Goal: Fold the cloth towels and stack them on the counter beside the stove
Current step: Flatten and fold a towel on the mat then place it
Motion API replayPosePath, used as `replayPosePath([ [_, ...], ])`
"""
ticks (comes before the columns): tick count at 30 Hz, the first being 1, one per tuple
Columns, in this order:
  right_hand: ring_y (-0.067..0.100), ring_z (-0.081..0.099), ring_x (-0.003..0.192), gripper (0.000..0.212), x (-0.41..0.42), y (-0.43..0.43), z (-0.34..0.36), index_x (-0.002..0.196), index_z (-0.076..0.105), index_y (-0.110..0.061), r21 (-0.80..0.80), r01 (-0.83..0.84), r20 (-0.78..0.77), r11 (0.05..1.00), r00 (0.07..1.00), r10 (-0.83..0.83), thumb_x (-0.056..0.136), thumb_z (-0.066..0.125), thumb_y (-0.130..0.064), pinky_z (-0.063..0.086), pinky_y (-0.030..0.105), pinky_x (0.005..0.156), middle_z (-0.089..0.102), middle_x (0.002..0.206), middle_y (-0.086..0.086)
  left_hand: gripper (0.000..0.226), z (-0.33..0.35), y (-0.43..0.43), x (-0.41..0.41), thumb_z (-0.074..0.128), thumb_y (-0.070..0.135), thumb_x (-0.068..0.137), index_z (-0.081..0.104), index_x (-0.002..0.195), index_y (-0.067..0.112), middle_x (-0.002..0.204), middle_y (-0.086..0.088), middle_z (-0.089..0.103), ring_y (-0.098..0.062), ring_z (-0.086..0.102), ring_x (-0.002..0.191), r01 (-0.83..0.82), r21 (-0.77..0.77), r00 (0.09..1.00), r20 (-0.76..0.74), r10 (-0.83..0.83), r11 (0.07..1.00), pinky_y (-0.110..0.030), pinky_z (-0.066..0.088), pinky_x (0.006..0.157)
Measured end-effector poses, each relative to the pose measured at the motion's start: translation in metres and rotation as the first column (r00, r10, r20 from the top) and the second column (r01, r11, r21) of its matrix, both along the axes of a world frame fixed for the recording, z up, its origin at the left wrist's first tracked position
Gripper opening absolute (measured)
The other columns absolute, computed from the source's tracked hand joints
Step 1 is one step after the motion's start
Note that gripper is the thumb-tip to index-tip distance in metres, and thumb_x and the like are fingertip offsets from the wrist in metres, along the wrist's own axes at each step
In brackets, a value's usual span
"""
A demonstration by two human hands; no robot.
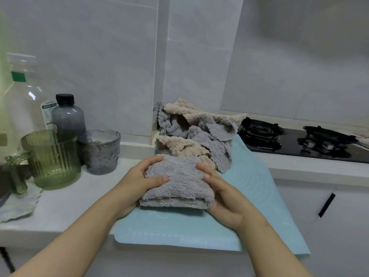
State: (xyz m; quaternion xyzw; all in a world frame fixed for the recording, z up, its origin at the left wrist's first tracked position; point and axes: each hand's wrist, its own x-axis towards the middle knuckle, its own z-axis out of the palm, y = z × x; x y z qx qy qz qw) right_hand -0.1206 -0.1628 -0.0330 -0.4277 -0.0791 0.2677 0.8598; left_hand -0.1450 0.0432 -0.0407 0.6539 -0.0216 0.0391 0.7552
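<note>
- The white desk [79,196] runs along the tiled wall and everything sits on it.
- A teal mat [179,226] is spread over the desk right in front of me, with its near edge hanging over the front.
- The black stove [299,142] is at about 2 o'clock from the mat, just beside its far right edge.
- A loose pile of towels [199,132], grey and beige and all crumpled, sits at the mat's 12 o'clock end against the wall.
- The folded grey towel [179,182] lies flat mid-mat, touching the pile at its 12 o'clock side.
- My left grip [137,180] is curled around the towel's 9 o'clock edge, thumb on top.
- My right grip [223,196] cups the 3 o'clock edge, fingertips pressing on top.
- There's a big clear bottle [26,100] way off at 9 o'clock.
- A green ribbed glass [54,158], a dark bottle [67,116] and a grey glass [101,150] are clustered near it, well apart from the mat.
</note>
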Motion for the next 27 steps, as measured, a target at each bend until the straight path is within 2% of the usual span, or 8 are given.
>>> replayPosePath([
  [4,0.028,0.066,0.100,0.039,0.005,0.000,-0.006,0.113,0.061,-0.009,-0.044,0.016,-0.037,0.999,0.999,-0.018,0.074,0.058,-0.009,0.055,0.040,0.085,0.068,0.113,0.016,0.050,-0.006,0.000,0.005,0.066,-0.008,0.077,0.058,0.116,0.023,0.105,0.000,0.070,-0.014,0.068,0.093,-0.047,0.028,0.998,-0.032,0.047,0.999,-0.024,0.056,0.079],
  [6,0.025,0.069,0.092,0.039,0.008,0.001,-0.006,0.110,0.062,-0.008,-0.058,0.059,-0.095,0.997,0.993,-0.065,0.071,0.059,-0.009,0.059,0.035,0.077,0.070,0.107,0.015,0.051,-0.004,0.000,0.005,0.069,-0.005,0.075,0.059,0.113,0.027,0.112,0.001,0.067,-0.015,0.065,0.103,-0.061,0.027,0.995,-0.074,0.063,0.998,-0.027,0.053,0.089],
  [9,0.023,0.069,0.088,0.030,0.008,0.004,0.000,0.103,0.064,-0.009,-0.150,0.065,-0.155,0.987,0.984,-0.088,0.074,0.062,-0.005,0.058,0.033,0.074,0.072,0.099,0.012,0.054,-0.001,0.002,0.005,0.077,0.002,0.070,0.061,0.110,0.034,0.129,-0.001,0.057,-0.016,0.053,0.121,-0.066,0.055,0.986,-0.147,0.074,0.996,-0.037,0.043,0.104],
  [10,0.023,0.069,0.086,0.026,0.007,0.007,0.003,0.103,0.063,-0.009,-0.214,0.071,-0.161,0.974,0.981,-0.106,0.078,0.062,-0.003,0.058,0.032,0.074,0.073,0.096,0.010,0.054,0.001,0.004,0.006,0.076,0.001,0.071,0.060,0.111,0.034,0.129,-0.001,0.057,-0.014,0.054,0.119,-0.060,0.054,0.982,-0.175,0.069,0.997,-0.035,0.045,0.102],
  [13,0.024,0.069,0.088,0.024,-0.001,0.015,0.008,0.103,0.063,-0.010,-0.401,0.129,-0.131,0.907,0.972,-0.196,0.084,0.060,0.004,0.057,0.034,0.076,0.071,0.099,0.011,0.054,0.010,0.006,0.005,0.066,-0.009,0.077,0.058,0.118,0.025,0.115,0.000,0.065,-0.010,0.067,0.096,-0.035,-0.027,0.958,-0.286,0.026,0.999,-0.024,0.056,0.077],
  [15,0.025,0.068,0.091,0.027,-0.006,0.019,0.013,0.103,0.063,-0.012,-0.458,0.191,-0.092,0.868,0.961,-0.260,0.084,0.059,0.007,0.056,0.034,0.077,0.069,0.106,0.013,0.056,0.017,0.005,0.007,0.065,-0.010,0.077,0.056,0.123,0.022,0.111,0.000,0.066,-0.014,0.068,0.093,-0.013,-0.043,0.932,-0.363,-0.004,0.999,-0.024,0.057,0.074],
  [23,0.021,0.066,0.098,0.035,-0.029,-0.001,0.035,0.108,0.063,-0.018,-0.511,0.317,-0.081,0.799,0.908,-0.411,0.085,0.054,0.008,0.057,0.031,0.078,0.065,0.112,0.005,0.054,0.046,-0.013,0.008,0.065,-0.009,0.078,0.057,0.118,0.026,0.113,-0.004,0.067,-0.020,0.067,0.099,0.163,-0.067,0.851,-0.495,-0.175,0.984,-0.032,0.056,0.085],
  [27,0.020,0.068,0.094,0.035,-0.027,-0.051,0.049,0.107,0.065,-0.020,-0.481,0.420,-0.094,0.769,0.848,-0.521,0.086,0.053,0.006,0.056,0.030,0.077,0.069,0.108,0.005,0.059,0.058,-0.057,0.028,0.068,-0.004,0.078,0.055,0.126,0.027,0.121,-0.007,0.064,-0.024,0.063,0.110,0.308,-0.078,0.815,-0.493,-0.305,0.948,-0.046,0.043,0.102],
])
